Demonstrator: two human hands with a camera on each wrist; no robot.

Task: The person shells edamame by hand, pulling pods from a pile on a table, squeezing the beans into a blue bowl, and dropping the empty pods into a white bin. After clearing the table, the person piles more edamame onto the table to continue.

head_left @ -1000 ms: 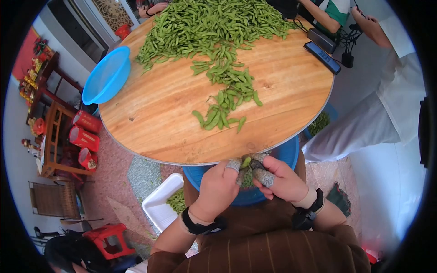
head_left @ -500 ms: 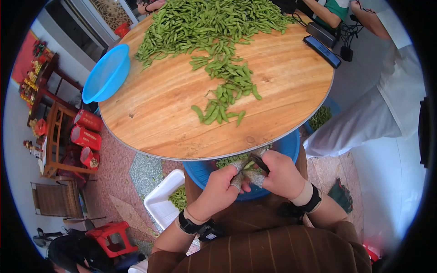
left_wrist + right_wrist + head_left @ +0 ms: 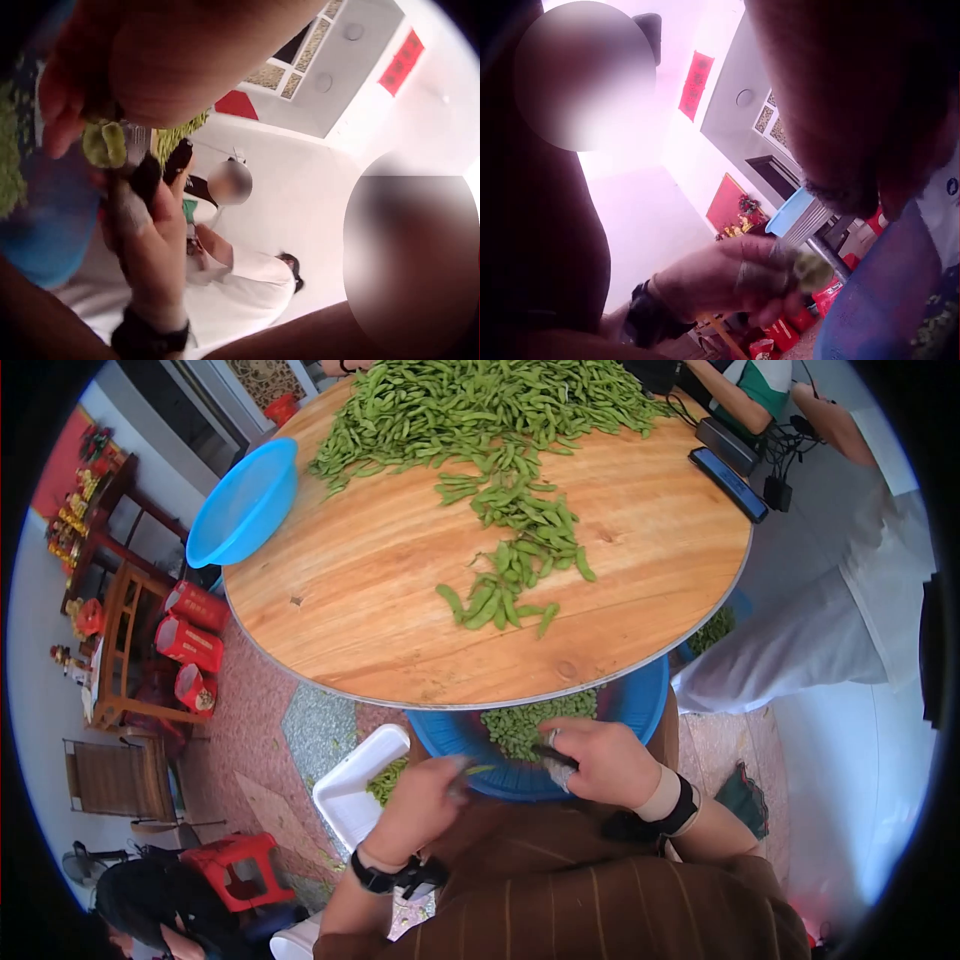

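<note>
1. Round wood-grain table [image 3: 380,610], bumpy pods [image 3: 490,415] heaped across its far side.
2. Pinkish floor [image 3: 235,700], blue basin [image 3: 635,705] at table's near edge.
3. Nearby, your left hand [image 3: 420,808] pinches a green pod [image 3: 480,768]; right hand's [image 3: 608,762] grip, can't tell.

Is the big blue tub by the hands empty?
Not empty: in the head view, green beans lie inside the blue tub. I cannot tell how deep they go.

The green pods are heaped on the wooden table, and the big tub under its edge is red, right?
Not quite: the big tub is blue, not red, as the head view shows. The green pods are heaped on the wooden table.
</note>
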